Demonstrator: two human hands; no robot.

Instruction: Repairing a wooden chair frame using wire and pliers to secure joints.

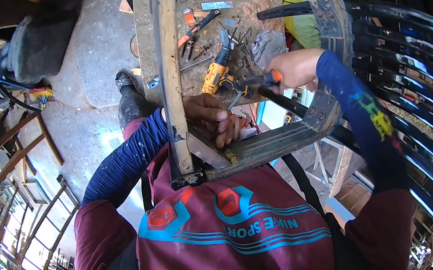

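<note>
My right hand point(300, 69) is closed around an orange-handled tool point(275, 75), whose dark metal end points left towards my other hand. My left hand point(209, 118) reaches past the upright wooden bar of a chair-like frame point(169, 74), its fingers curled together. A thin metal shaft point(235, 101) with a yellow and black part at its right end meets the left fingertips. What those fingers pinch is mostly hidden. The dark lower rail point(269, 144) of the frame lies close to my chest, and metal plates point(319, 113) with bolts join its corners.
Beyond my hands, a worktable point(156, 48) carries a yellow cordless drill point(214, 78), an orange and black hand tool point(200, 28), a grey cloth point(269, 48) and sawdust. Black curved slats point(403, 52) fill the right side. Another person in yellow point(301, 23) is behind the frame.
</note>
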